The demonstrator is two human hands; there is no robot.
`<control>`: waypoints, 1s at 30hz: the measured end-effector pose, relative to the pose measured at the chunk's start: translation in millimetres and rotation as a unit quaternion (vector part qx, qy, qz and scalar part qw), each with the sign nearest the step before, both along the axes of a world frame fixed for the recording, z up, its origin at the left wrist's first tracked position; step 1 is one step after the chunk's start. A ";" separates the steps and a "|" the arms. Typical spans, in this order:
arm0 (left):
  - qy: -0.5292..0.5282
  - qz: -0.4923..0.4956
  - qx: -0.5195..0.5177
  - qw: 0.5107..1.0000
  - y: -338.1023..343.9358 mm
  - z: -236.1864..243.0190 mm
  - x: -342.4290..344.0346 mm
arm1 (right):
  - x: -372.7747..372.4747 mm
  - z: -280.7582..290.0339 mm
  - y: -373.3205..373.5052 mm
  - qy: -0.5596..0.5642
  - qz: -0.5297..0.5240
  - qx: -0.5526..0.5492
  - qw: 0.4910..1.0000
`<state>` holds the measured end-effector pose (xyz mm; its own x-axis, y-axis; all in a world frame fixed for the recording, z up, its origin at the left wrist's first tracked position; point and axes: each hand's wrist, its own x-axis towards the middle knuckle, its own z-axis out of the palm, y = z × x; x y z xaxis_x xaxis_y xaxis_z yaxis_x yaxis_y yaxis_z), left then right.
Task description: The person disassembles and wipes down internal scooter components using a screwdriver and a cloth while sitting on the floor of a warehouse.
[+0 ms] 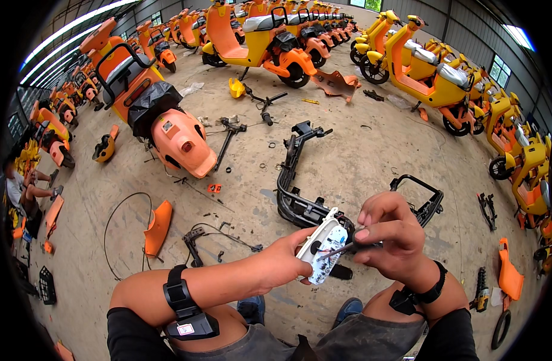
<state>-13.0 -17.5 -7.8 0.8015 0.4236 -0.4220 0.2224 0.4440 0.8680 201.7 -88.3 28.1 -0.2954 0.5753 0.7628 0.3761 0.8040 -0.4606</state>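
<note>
In front of my knees, my left hand [281,262] grips a white oval lamp housing [322,233], fingers wrapped round its near side. A pale circuit board [335,245] with small parts sits in the housing's open face. My right hand [397,239] pinches a thin dark tool that looks like a screwdriver [346,248]. Its shaft slants down left across the board; whether the tip touches a screw is too small to tell. Behind both hands lies a black scooter frame [291,180] on the floor, partly hidden by them.
Loose parts lie around: an orange panel [159,227], a handlebar [265,107], a black tube bracket [429,195] and cables. An orange scooter [183,141] stands at left, with rows of yellow-orange scooters [429,75] behind. At far left sits another person [26,189]. A drill [482,297] lies at right.
</note>
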 end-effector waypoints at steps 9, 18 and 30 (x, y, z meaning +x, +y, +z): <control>0.005 -0.003 0.007 1.000 0.4 -4.1 0.3 | -11.5 8.6 -2.7 0.027 -0.025 -0.036 0.999; -0.001 0.003 0.007 1.000 0.3 -4.3 -0.9 | -15.5 2.5 -5.4 0.117 -0.013 -0.105 0.987; 0.009 -0.004 0.005 1.000 0.1 -1.5 -0.2 | -3.3 -2.3 -2.4 0.044 -0.032 -0.065 0.996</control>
<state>-13.2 -17.4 -9.2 0.7976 0.4214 -0.4316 0.2415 0.4327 0.8686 198.4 -90.7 25.8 -0.1911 0.6864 0.7016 0.3783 0.7111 -0.5927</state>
